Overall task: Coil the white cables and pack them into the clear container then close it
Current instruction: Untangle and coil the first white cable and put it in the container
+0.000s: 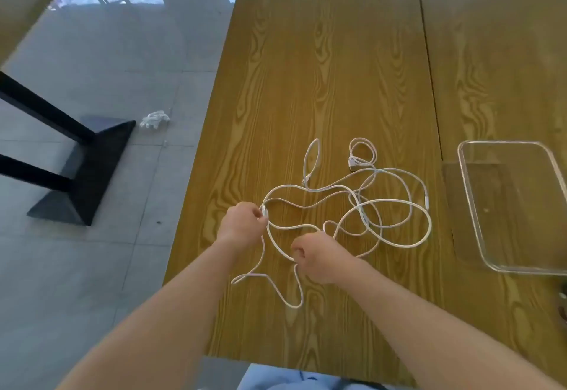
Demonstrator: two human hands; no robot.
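Wood-grain table (322,67) fills the centre of my view; its left edge runs diagonally down toward me, with grey tiled floor (122,67) beyond it. A seam separates it from a second table (497,52) on the right. The far half of the near table is bare, so there is open room ahead of the hands.

White cables (368,205) lie in a loose tangle of overlapping loops on the near-centre of the table, uncoiled. A small separate loop and a connector end sit at the far side of the tangle.

My left hand (242,225) has fingers curled, pinching a cable end at the tangle's left edge. My right hand (319,259) is curled round a strand just nearer to me; from this angle the fingertips are hidden, so the grip looks closed but I cannot confirm exactly how.

Clear container (515,267) stands open on the right, across the seam, well apart from the cables. I cannot make out a lid.

On the floor to the left: a black table base (82,168) and a crumpled white scrap (155,119). Blue fabric (285,379) shows at the bottom edge.
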